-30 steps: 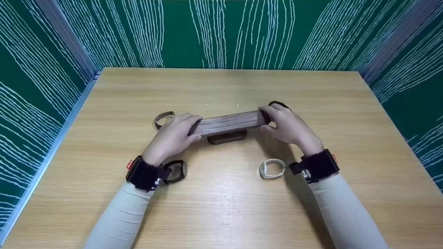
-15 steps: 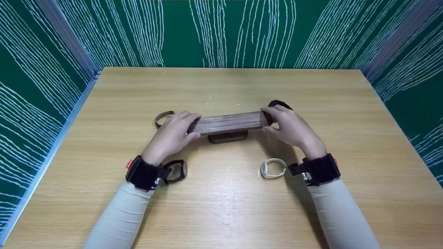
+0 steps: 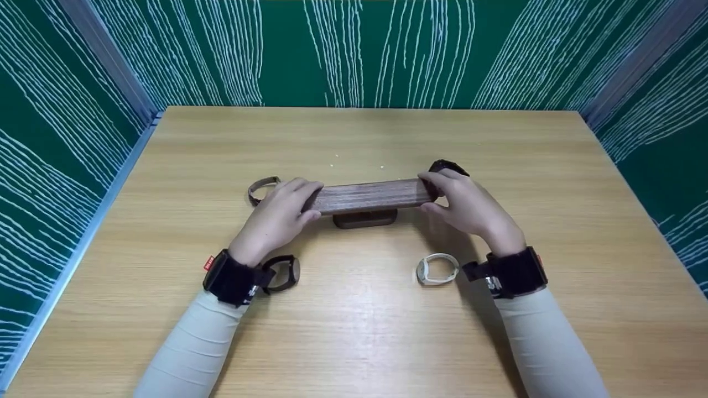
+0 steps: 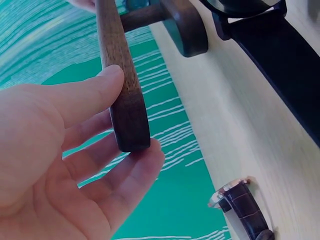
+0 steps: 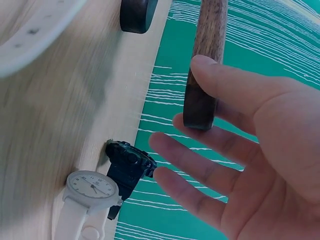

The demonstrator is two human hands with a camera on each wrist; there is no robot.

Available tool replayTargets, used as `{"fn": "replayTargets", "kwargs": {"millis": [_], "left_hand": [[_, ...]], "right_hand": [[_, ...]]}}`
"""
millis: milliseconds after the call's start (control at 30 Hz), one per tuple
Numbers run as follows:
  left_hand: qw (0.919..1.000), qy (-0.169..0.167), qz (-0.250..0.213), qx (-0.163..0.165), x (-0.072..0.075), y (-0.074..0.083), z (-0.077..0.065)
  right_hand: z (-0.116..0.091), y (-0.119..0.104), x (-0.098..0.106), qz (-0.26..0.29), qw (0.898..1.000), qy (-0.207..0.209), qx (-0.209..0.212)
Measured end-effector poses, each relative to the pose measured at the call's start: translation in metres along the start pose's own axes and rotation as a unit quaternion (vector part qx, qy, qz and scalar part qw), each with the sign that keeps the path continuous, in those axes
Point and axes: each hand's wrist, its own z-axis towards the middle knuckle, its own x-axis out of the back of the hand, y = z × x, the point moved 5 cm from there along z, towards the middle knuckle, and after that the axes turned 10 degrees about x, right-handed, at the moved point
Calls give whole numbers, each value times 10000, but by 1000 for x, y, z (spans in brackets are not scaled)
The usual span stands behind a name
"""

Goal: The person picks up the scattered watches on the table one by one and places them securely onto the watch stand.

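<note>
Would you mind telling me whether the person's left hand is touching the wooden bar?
Touching. The left wrist view shows it: the left hand has its thumb laid against the face of the wooden bar, with no gap between them.

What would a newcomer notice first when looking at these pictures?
Probably the dark wooden bar at the middle, gripped at its ends by the left hand and right hand, above its small base. Next, perhaps, the white watch on the table, beside the right wrist. Behind, the bright green wall with pale wavy lines also stands out.
</note>
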Motion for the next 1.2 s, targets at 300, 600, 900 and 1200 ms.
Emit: {"fn": "replayTargets", "kwargs": {"millis": [300, 600, 900, 1200], "left_hand": [[9997, 195, 5, -139, 1, -1, -1], [9995, 233, 112, -154, 3, -1, -1], [9992, 246, 44, -320, 5, 0, -2], [9991, 197, -16, -382, 7, 1, -2]], "right_hand": [[-2, 0, 1, 88, 9999, -147, -21], [-4, -2, 5, 152, 9994, -271, -138], [-5, -5, 9, 351, 9985, -405, -122], [-5, -5, 11, 436, 9977, -504, -96]]}}
